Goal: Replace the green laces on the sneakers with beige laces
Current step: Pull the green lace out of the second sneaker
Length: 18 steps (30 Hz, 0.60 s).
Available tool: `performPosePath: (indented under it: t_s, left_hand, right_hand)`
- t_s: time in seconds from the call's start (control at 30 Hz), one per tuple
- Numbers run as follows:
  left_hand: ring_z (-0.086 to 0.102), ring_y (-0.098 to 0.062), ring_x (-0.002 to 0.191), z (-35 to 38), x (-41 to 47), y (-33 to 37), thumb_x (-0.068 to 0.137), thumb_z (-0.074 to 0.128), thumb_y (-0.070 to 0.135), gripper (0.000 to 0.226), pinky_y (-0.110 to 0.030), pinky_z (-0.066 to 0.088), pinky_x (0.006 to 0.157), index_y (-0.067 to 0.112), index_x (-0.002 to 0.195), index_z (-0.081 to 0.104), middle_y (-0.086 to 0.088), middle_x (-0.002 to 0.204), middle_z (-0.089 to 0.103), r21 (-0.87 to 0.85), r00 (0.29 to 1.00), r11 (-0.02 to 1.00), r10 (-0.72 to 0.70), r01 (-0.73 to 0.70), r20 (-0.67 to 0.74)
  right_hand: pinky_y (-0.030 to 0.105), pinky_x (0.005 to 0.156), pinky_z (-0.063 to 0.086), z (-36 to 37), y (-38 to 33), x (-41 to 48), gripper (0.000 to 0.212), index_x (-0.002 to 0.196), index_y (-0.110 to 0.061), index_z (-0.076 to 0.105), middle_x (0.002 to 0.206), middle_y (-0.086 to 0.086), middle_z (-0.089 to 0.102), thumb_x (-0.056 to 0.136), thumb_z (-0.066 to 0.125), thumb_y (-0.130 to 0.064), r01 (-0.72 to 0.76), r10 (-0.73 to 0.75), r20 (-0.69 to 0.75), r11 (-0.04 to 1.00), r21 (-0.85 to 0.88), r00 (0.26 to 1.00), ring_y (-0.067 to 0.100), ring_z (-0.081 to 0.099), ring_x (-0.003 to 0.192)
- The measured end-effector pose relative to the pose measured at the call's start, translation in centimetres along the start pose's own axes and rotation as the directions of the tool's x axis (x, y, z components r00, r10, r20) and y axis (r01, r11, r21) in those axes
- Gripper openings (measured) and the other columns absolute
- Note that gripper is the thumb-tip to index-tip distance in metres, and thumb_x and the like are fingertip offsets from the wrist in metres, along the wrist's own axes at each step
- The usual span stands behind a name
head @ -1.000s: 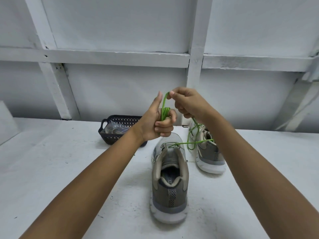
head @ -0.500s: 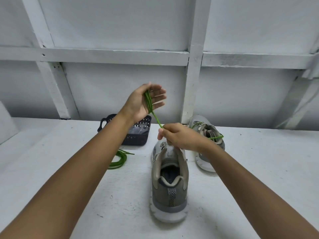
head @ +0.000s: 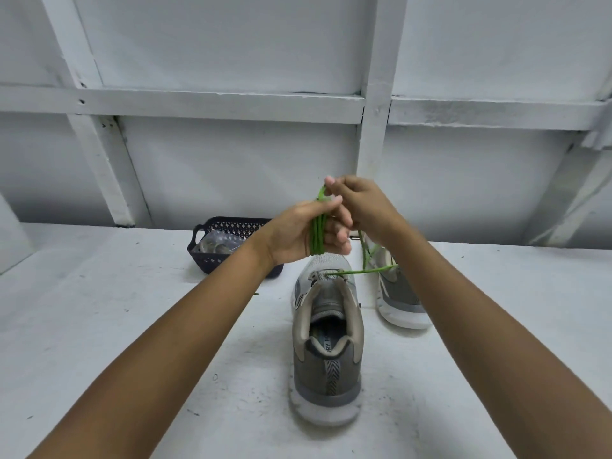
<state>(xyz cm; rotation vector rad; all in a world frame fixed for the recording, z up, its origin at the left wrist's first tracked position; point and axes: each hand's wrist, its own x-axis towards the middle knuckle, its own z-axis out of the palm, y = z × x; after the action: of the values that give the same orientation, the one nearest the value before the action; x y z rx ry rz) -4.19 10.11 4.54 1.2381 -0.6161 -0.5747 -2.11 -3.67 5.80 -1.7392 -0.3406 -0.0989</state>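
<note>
A grey sneaker (head: 326, 352) stands heel toward me in the middle of the white table. A second grey sneaker (head: 399, 293) lies behind it to the right. A green lace (head: 317, 235) is wound in several loops around the fingers of my left hand (head: 303, 233), which is raised above the near sneaker's toe. My right hand (head: 361, 200) pinches the same lace just above and beside the left hand. The lace's tail runs down from my right hand and across to the near sneaker's top eyelets (head: 334, 275). The shoes' toes are hidden behind my hands.
A dark plastic basket (head: 205, 251) holding a clear bag sits at the back left, partly behind my left wrist. A white framed wall (head: 374, 127) rises just behind the table.
My right hand rose from the near sneaker's tongue up to the left hand, carrying the lace around it. My left hand dropped and turned, and my left arm covers the green lace on the table.
</note>
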Motion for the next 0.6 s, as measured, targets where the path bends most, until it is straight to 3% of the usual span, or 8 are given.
performPosePath:
  t_s: [0.1,0.2,0.3,0.37,0.43,0.53,0.6]
  left_hand:
    - [0.071,-0.02,0.07,-0.5,0.5,0.7,0.088,0.04,0.032,0.044,-0.033,0.057,0.073,0.011,0.072,0.075,-0.006,0.071,0.073,-0.132,0.996,0.989,0.06,-0.069,-0.071]
    - [0.071,-0.022,0.085,-1.7,1.2,1.4,0.098,0.033,0.03,0.048,-0.035,0.054,0.083,0.007,0.085,0.073,-0.009,0.087,0.074,-0.228,0.97,0.958,0.13,-0.177,-0.206]
    - [0.069,-0.018,0.091,-3.1,1.8,1.6,0.102,0.027,0.032,0.043,-0.033,0.049,0.09,0.009,0.094,0.063,-0.005,0.091,0.074,-0.11,0.931,0.977,0.134,-0.181,-0.339]
    - [0.069,-0.018,0.092,-3.9,1.8,1.1,0.102,0.027,0.034,0.043,-0.032,0.049,0.087,0.01,0.095,0.062,-0.005,0.091,0.074,-0.013,0.923,0.992,0.113,-0.127,-0.369]
    - [0.069,-0.02,0.088,-4.1,1.6,0.4,0.102,0.028,0.036,0.045,-0.029,0.054,0.075,0.007,0.096,0.062,-0.008,0.09,0.073,0.023,0.924,0.996,0.085,-0.082,-0.374]
    - [0.067,-0.015,0.069,-3.2,1.3,-0.6,0.103,0.026,0.038,0.051,-0.025,0.054,0.06,0.006,0.09,0.063,-0.007,0.076,0.07,0.035,0.932,0.999,0.037,-0.027,-0.362]
    - [0.067,-0.016,0.066,-2.8,1.4,-1.2,0.101,0.02,0.047,0.06,-0.027,0.056,0.066,0.007,0.09,0.064,-0.008,0.074,0.07,0.082,0.954,0.996,0.006,0.02,-0.301]
  right_hand:
    - [0.019,0.043,0.025,1.2,2.9,-0.7,0.032,0.067,-0.018,0.05,0.05,-0.002,0.041,0.096,0.042,-0.006,-0.059,0.057,-0.031,0.996,-0.073,0.998,0.01,0.035,0.044]
    - [0.018,0.044,0.03,2.5,4.6,-2.0,0.034,0.067,-0.019,0.051,0.056,-0.003,0.046,0.099,0.041,-0.015,-0.007,0.009,0.005,0.954,-0.3,1.0,0.009,0.039,0.048]
    - [0.016,0.055,0.035,3.3,4.4,-3.6,0.029,0.076,-0.018,0.057,0.059,-0.007,0.05,0.1,0.041,-0.019,0.1,-0.07,0.084,0.888,-0.449,0.994,0.005,0.046,0.055]
    - [0.02,0.055,0.036,3.2,3.4,-4.3,0.03,0.073,-0.02,0.057,0.055,-0.009,0.048,0.099,0.043,-0.02,0.123,-0.093,0.093,0.906,-0.404,0.991,0.003,0.044,0.052]
    - [0.022,0.053,0.033,2.8,1.9,-4.7,0.032,0.07,-0.022,0.059,0.051,-0.009,0.046,0.099,0.045,-0.021,0.129,-0.099,0.116,0.95,-0.284,0.988,0.001,0.04,0.046]
    - [0.016,0.047,0.034,2.0,-0.9,-4.8,0.023,0.078,-0.009,0.062,0.062,0.014,0.052,0.096,0.05,-0.014,0.135,-0.111,0.153,0.979,-0.154,0.982,0.0,0.042,0.047]
    - [0.009,0.042,0.033,1.2,-2.6,-4.6,0.013,0.086,-0.002,0.059,0.056,0.0,0.056,0.095,0.051,-0.007,0.148,-0.13,0.144,0.981,-0.124,0.981,-0.002,0.045,0.045]
